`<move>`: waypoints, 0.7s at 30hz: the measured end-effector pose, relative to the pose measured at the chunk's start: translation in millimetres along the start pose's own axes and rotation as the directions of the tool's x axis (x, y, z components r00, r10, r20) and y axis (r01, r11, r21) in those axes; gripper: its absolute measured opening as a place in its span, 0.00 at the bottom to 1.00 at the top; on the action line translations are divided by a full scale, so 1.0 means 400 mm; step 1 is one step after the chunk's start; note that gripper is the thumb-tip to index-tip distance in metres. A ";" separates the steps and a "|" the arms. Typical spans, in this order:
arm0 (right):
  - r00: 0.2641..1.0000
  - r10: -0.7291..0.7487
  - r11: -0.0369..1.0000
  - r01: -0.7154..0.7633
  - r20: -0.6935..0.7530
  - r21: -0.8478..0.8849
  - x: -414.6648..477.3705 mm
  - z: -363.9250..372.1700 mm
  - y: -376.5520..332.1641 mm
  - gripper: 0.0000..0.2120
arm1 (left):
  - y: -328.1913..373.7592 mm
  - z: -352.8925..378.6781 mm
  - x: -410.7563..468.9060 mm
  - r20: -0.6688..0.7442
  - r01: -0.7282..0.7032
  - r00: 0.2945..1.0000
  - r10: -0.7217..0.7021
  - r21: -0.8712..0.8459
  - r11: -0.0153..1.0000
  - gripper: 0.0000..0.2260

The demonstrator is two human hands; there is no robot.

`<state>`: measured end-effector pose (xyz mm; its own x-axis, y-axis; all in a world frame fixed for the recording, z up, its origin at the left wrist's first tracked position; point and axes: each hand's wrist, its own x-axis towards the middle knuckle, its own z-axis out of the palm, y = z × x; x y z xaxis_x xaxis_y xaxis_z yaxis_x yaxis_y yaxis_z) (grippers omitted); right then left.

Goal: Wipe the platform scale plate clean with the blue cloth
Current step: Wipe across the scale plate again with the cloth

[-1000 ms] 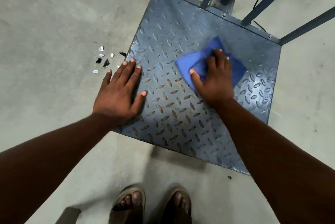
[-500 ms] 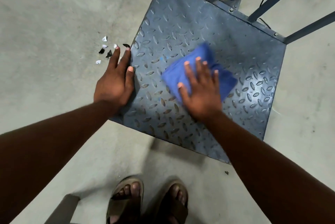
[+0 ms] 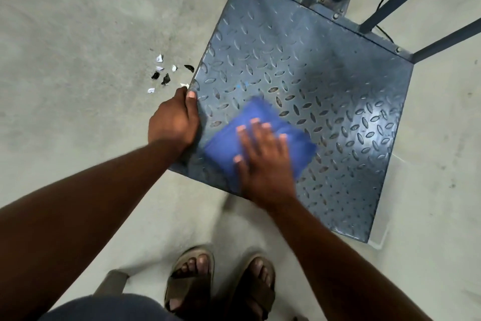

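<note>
Both hands low, right hand (image 3: 263,159) flat on blurred cloth (image 3: 223,146)

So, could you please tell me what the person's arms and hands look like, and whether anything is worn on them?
Both forearms are bare, with no sleeves in view. The left hand and right hand carry no gloves, rings, watch or bracelets, and the fingernails look short and unpainted.

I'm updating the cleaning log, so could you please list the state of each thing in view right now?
Blue cloth: bunched, pressed flat on the plate near its front-left corner.
Right hand: open, palm down on the cloth.
Left hand: curled over the plate's left edge.
Scale plate: flat on the floor, glossy at the right.
Paper scraps: scattered on the floor left of the plate.
</note>
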<state>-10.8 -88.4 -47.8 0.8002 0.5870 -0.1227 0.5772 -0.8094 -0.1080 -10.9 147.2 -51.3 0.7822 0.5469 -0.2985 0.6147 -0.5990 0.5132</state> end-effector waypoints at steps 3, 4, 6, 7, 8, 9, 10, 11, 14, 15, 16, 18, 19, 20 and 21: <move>0.901 0.432 0.902 -0.432 -0.033 0.005 0.031 -0.023 0.151 0.32 | -0.005 -0.003 -0.002 0.018 -0.047 0.999 0.047 -0.023 0.999 0.26; 0.873 0.487 0.873 -0.487 -0.026 0.019 0.045 -0.031 0.178 0.32 | -0.005 -0.003 -0.005 0.027 -0.069 0.997 0.070 -0.034 0.997 0.27; 0.835 0.549 0.836 -0.548 -0.029 0.041 0.085 -0.038 0.172 0.33 | -0.003 -0.005 -0.013 0.035 -0.135 0.990 0.136 -0.036 0.990 0.29; 0.824 0.565 0.825 -0.563 -0.047 0.053 0.104 -0.038 0.140 0.33 | -0.004 -0.007 -0.015 0.032 -0.163 0.986 0.164 -0.034 0.986 0.29; 0.826 0.559 0.829 -0.556 -0.069 0.058 0.117 -0.033 0.094 0.33 | -0.007 -0.007 -0.014 0.034 -0.178 0.983 0.179 -0.036 0.983 0.29; 0.850 0.519 0.855 -0.516 -0.092 0.053 0.121 -0.026 0.040 0.33 | -0.011 -0.006 -0.009 0.041 -0.176 0.983 0.178 -0.047 0.983 0.29; 0.891 0.440 0.898 -0.439 -0.107 0.042 0.117 -0.017 -0.020 0.32 | -0.016 -0.008 -0.002 0.048 -0.161 0.985 0.165 -0.070 0.984 0.28; 0.939 0.330 0.944 -0.328 -0.098 0.031 0.102 -0.010 -0.079 0.32 | -0.023 -0.006 0.005 0.055 -0.143 0.987 0.149 -0.108 0.984 0.28; 1.000 -0.010 1.000 0.009 0.004 0.012 0.032 -0.002 -0.181 0.32 | -0.031 -0.007 0.014 0.079 -0.062 0.993 0.083 -0.244 0.968 0.23; 0.997 -0.072 0.997 0.072 0.008 0.010 0.017 0.000 -0.173 0.32 | -0.031 -0.009 0.013 0.089 -0.028 0.995 0.054 -0.272 0.962 0.21; 0.996 -0.088 0.996 0.088 -0.005 0.010 0.013 0.001 -0.146 0.32 | -0.030 -0.009 0.012 0.100 -0.006 0.994 0.038 -0.296 0.955 0.20; 0.999 0.022 1.000 -0.022 -0.029 -0.001 0.024 0.001 -0.063 0.32 | -0.030 -0.012 0.015 0.127 0.034 0.992 0.011 -0.343 0.939 0.20; 0.991 0.131 0.991 -0.131 -0.037 -0.008 0.038 -0.001 -0.013 0.32 | -0.031 -0.014 0.017 0.141 0.062 0.990 -0.010 -0.367 0.928 0.20; 0.969 0.243 0.970 -0.244 -0.051 -0.009 0.057 -0.004 0.039 0.32 | -0.031 -0.015 0.019 0.151 0.090 0.988 -0.034 -0.385 0.918 0.20; 0.937 0.342 0.939 -0.343 -0.072 0.001 0.082 -0.008 0.088 0.32 | -0.032 -0.014 0.022 0.154 0.122 0.986 -0.066 -0.395 0.911 0.21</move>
<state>36.4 -97.6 -52.5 0.9588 0.2722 -0.0813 0.2678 -0.9616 -0.0607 -12.5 163.1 -55.9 0.7465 0.4883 -0.4519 0.6151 -0.2476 0.7486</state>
